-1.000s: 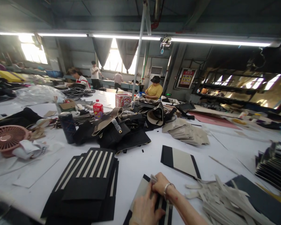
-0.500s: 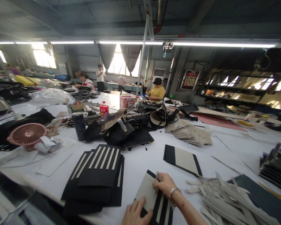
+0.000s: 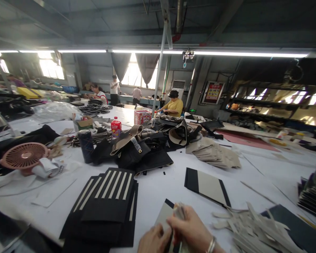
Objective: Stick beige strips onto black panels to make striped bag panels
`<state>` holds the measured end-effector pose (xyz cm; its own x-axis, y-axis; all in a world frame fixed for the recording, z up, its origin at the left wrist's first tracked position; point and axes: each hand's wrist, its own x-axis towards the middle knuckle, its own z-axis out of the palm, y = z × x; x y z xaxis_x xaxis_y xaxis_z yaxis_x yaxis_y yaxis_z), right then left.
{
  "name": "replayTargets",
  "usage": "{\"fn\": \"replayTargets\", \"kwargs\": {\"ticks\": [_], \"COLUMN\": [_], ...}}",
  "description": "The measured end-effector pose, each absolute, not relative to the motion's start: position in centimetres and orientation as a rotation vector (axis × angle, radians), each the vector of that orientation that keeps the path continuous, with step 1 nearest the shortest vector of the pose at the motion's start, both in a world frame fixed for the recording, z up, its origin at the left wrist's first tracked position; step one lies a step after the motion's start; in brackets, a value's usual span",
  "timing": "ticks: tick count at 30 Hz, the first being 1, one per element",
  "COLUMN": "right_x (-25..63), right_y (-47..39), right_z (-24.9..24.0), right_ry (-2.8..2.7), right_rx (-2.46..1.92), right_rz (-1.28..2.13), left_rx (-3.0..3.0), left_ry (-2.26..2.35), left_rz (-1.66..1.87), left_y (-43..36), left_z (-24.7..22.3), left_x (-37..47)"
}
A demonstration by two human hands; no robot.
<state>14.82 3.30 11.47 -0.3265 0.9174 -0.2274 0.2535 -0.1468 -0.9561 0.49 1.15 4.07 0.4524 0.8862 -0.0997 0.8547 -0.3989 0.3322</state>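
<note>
Panel (image 3: pixel 163 213), grey-faced with a black end, lay flat toward the table's (image 3: pixel 154 186) near edge, partly covered by the hands, to the right of a stack of striped black panels (image 3: pixel 109 200). The left hand (image 3: pixel 154 239) rested on it with fingers loosely bent and close together; whether they pinched anything could not be told. The right hand (image 3: pixel 191 225) was closed, thumb against curled fingers, around a small bunch of grey strips (image 3: pixel 181 212) whose ends stuck out above the grip, blurred. The panel looked thin and light, and probably stiff enough to keep its shape, though its corners would likely crease if forced. On that smooth white top it might slide, so flat fingertips pressed along one side seemed the right way to steady it, and a long edge the best place to lift it. The strips seemed lighter and limper, judging by the loose strips (image 3: pixel 252 228) sprawled nearer the table's right edge; a pinch close to one end would probably control them better than one at mid-length. Whether their backs were tacky could not be seen.
</note>
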Motion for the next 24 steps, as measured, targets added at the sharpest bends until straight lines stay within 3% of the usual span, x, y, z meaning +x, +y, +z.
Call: {"fn": "replayTargets", "kwargs": {"ticks": [6,13,24], "right_x": [18.0,16.3,14.7], "right_y": [9.7,12.1,11.0], "right_z": [9.4,5.9,5.7], "right_ry": [-1.71,-1.815,-1.914], "right_rx": [-1.91,-2.122,-2.063], "right_rz": [1.083,0.866,1.041], "left_rx": [2.227,2.128,2.106], "left_ry": [1.482,1.484,1.482], "left_rz": [0.058,0.056,0.199], "left_y": [4.5,5.2,5.0], "left_z": [6.1,6.4,6.4], "left_x": [2.5,3.5,3.5]}}
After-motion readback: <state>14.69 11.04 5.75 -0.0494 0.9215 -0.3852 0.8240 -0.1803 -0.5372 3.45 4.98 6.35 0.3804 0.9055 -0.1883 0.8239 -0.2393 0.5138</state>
